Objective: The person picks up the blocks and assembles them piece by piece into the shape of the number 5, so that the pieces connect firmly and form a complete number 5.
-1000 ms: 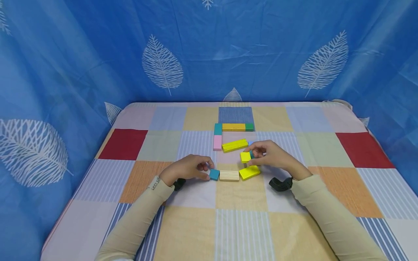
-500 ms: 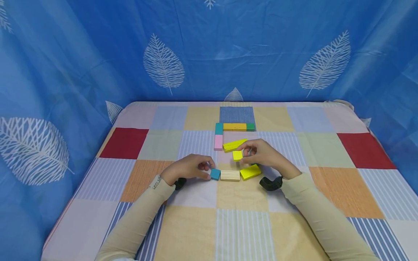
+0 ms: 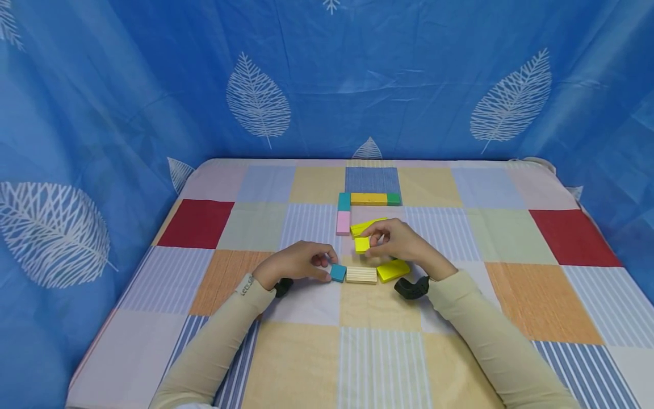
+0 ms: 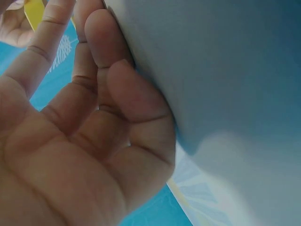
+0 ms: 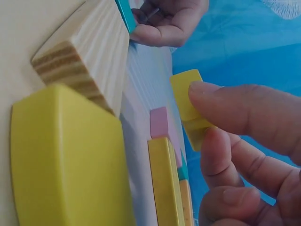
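My right hand (image 3: 395, 238) pinches a small yellow block (image 3: 361, 245) between thumb and fingertips, off the cloth; the right wrist view shows this held block (image 5: 186, 96) from the side. Thumb and forefinger of my left hand (image 3: 301, 264) hold a small teal block (image 3: 338, 272) lying on the cloth. Beside the teal block lies a ridged plain wooden block (image 3: 361, 275), then a slightly angled yellow block (image 3: 393, 270). Behind the held piece, a long yellow block (image 3: 360, 228) is partly hidden by my right hand. In the left wrist view, the teal block is hidden.
Farther back, a pink block (image 3: 343, 223) and a teal-green block (image 3: 344, 201) form a column. From its top an orange-yellow block (image 3: 369, 199) and a green block (image 3: 393, 199) run right. A patchwork cloth (image 3: 380, 352) covers the table; a blue curtain (image 3: 409, 102) hangs behind.
My right hand has moved left with the small yellow block, from above the angled yellow block to in front of the long yellow one. My left hand stays at the teal block.
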`<act>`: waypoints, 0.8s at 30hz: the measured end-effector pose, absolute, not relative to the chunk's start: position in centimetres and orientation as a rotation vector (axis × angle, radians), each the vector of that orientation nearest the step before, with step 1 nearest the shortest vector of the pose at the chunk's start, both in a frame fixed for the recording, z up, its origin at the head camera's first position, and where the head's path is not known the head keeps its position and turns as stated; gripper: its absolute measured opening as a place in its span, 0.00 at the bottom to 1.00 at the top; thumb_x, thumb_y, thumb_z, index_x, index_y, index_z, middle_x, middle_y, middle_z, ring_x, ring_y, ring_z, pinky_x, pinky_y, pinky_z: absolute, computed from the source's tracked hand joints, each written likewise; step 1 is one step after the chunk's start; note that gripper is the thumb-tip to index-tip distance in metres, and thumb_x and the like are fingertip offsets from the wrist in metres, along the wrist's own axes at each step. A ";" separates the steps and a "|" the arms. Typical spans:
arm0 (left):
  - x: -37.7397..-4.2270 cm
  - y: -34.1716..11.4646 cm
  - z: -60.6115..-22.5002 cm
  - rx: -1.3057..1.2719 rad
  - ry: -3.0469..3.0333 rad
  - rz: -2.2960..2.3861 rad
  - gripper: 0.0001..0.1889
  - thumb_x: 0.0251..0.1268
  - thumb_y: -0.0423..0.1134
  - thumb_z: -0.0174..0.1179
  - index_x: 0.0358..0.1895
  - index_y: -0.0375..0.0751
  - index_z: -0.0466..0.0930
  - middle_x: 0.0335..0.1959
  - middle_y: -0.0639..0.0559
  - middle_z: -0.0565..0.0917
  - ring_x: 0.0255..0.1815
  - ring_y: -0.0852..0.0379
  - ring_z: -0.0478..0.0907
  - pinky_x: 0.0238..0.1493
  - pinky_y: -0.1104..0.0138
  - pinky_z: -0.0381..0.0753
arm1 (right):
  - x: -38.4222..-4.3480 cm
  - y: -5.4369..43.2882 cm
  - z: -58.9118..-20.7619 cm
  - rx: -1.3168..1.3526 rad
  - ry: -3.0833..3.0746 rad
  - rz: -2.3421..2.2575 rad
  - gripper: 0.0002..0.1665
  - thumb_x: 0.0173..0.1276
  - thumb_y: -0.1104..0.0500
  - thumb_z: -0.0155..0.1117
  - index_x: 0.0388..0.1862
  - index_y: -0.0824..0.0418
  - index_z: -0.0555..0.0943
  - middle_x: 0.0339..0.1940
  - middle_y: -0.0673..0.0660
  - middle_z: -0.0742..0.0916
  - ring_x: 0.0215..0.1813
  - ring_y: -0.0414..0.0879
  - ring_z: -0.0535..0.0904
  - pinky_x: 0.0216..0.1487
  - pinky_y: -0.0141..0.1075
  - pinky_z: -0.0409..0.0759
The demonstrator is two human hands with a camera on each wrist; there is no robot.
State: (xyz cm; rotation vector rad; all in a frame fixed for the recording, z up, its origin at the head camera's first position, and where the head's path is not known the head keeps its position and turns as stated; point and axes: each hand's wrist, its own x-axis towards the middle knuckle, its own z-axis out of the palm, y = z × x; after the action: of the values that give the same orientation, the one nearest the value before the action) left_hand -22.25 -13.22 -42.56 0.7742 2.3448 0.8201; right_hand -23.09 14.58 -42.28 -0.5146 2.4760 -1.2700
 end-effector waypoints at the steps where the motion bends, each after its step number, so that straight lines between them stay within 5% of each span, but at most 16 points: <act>1: -22.2 -13.2 -42.5 0.772 2.344 0.820 0.13 0.69 0.33 0.75 0.53 0.44 0.84 0.36 0.54 0.78 0.40 0.57 0.73 0.43 0.67 0.74 | -23.1 14.4 -42.3 -0.509 2.475 -1.266 0.22 0.66 0.66 0.80 0.56 0.74 0.87 0.32 0.52 0.86 0.32 0.48 0.74 0.35 0.34 0.74; 24: -22.3 -13.2 -42.5 0.766 2.340 0.815 0.13 0.69 0.34 0.75 0.53 0.44 0.84 0.37 0.54 0.78 0.39 0.57 0.73 0.43 0.67 0.73 | -23.1 11.9 -42.7 -0.433 2.468 -1.123 0.21 0.65 0.64 0.79 0.55 0.68 0.86 0.30 0.54 0.85 0.31 0.45 0.76 0.36 0.36 0.75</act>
State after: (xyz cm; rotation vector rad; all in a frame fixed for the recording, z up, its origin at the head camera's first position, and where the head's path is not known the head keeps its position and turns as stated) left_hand -22.27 -13.23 -42.53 0.7657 2.3402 0.8154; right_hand -23.14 11.94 -42.75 -0.4331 2.4684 -1.1231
